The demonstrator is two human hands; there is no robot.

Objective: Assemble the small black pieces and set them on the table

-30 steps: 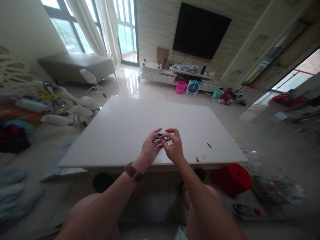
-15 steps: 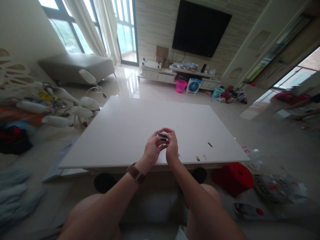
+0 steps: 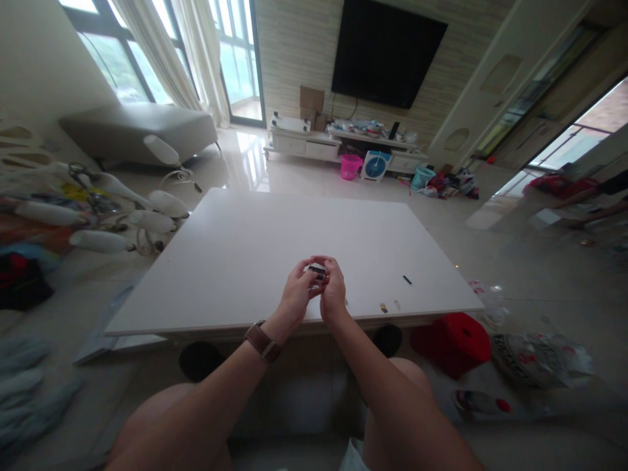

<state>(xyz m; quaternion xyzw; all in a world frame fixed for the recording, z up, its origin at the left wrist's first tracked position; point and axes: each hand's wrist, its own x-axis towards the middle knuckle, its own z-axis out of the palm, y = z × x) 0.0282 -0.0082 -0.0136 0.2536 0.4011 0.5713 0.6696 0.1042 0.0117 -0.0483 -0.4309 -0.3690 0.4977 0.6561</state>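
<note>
Head view shows the left hand (image 3: 296,288) and right hand (image 3: 334,288) cupped together, partly closed around a small dark object (image 3: 317,269) just below the frame's centre, which, though too tiny to identify, seems light, stiff and best pinched by its edges.

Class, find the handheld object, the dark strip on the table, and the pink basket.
Handheld object (image 3: 316,269): head view, its dark part.
Dark strip (image 3: 407,280): head view, middle.
Pink basket (image 3: 350,169): head view, outer wall.
</note>
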